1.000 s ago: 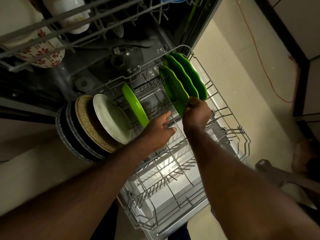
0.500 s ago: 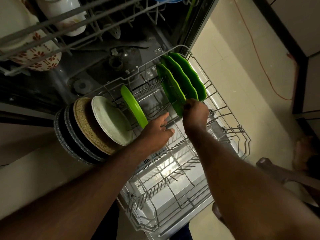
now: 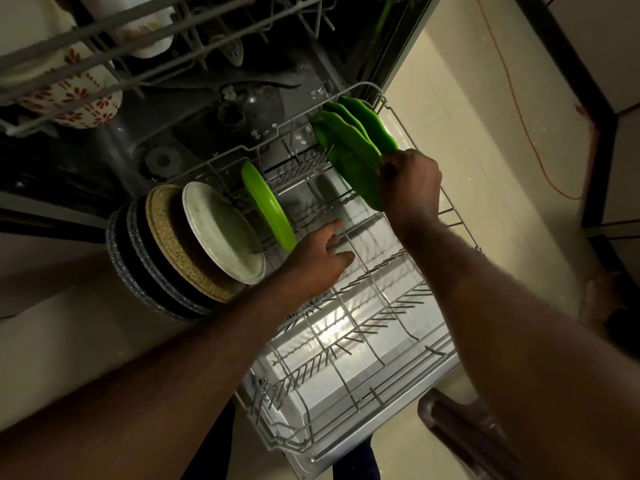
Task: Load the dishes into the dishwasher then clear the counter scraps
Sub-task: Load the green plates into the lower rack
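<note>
The lower dishwasher rack (image 3: 349, 355) is pulled out below me. At its far right corner stand three green scalloped plates (image 3: 349, 150) on edge. My right hand (image 3: 410, 188) grips the rim of the nearest one. My left hand (image 3: 317, 261) rests on the rack wires at the middle, fingers loosely extended, holding nothing. A round green plate (image 3: 268, 206) stands just left of that hand. Further left stand a pale plate (image 3: 221, 230), a speckled tan plate (image 3: 173, 237) and dark grey plates (image 3: 138, 268).
The upper rack (image 3: 86, 46) overhangs at top left with a red-flowered bowl (image 3: 79, 98) and a white cup (image 3: 149, 32). Tiled floor (image 3: 485, 150) lies to the right, crossed by an orange cord (image 3: 533, 147). A brown object (image 3: 460, 434) sits at lower right.
My right hand has lifted and shifted right along the nearest green scalloped plate's rim. The left hand stays on the rack wires. The view has tilted slightly.
</note>
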